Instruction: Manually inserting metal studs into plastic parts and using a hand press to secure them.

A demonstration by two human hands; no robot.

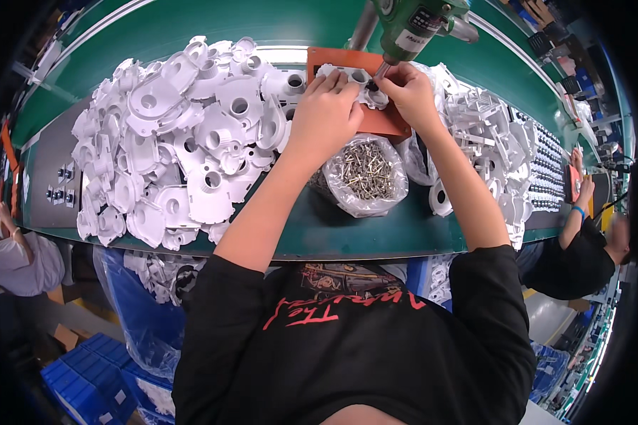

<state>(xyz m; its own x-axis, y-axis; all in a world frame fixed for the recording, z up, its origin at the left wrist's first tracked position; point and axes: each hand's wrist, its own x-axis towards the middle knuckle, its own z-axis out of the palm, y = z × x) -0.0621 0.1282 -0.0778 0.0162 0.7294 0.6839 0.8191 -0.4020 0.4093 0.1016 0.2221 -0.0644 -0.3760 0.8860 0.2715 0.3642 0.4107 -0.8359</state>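
A white moulded plastic part [359,75] with round openings lies on an orange plate [383,124] below a green bench-mounted machine [407,32]. My left hand [327,113] holds the part from its left side, fingers laid over its top and thumb at its near edge. Thumb and forefinger of my right hand [410,93] are pinched at the part's right end, right beside the machine's metal tip [382,69]. What they hold, if anything, is too small to make out. Just below the plate, a clear plastic bag [397,195] holds many small metal screws or pins.
A large heap of white plastic parts [149,106] covers the bench's left. More white parts [482,127] pile at the right, beside rows of small dark pieces [548,166]. Co-workers sit at far left [25,258] and right [581,255]. Blue crates [85,375] stand lower left.
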